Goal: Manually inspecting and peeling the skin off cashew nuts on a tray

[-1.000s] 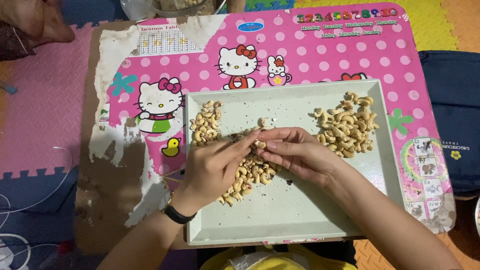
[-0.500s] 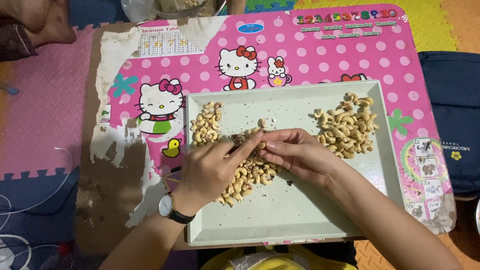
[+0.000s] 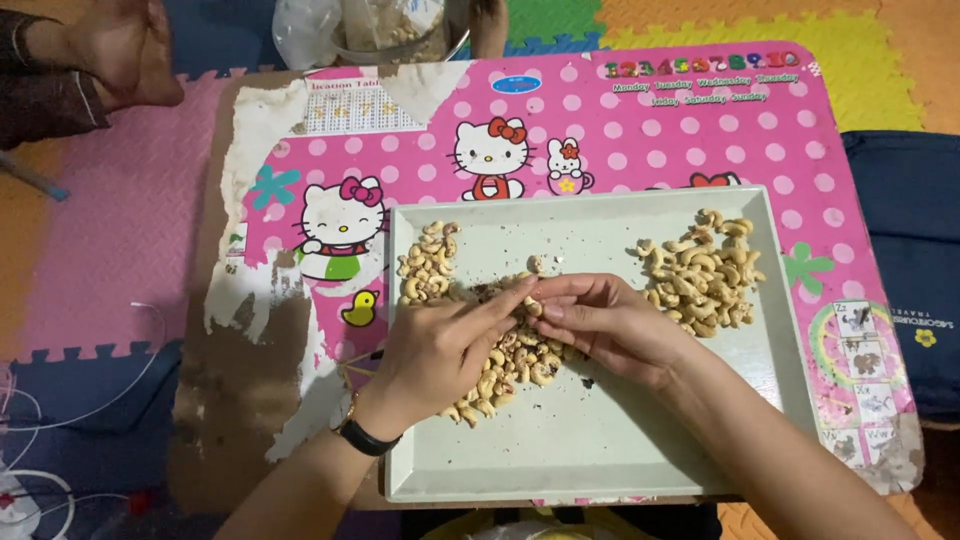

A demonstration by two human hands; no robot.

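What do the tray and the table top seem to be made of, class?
Tray: probably plastic or melamine, pale green, matte, with a smooth moulded rim. Table top: likely fibreboard under a glossy pink printed film, since the film has peeled away on the left, baring brown board.

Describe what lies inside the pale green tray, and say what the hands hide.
Inside the tray: two cashew piles, plus dark skin flakes. The left hand and right hand meet, covering part of the left pile.

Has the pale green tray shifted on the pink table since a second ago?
No. The tray keeps its place against the table's cartoon cat print; both hands, left hand and right hand, stay over the middle cashews.
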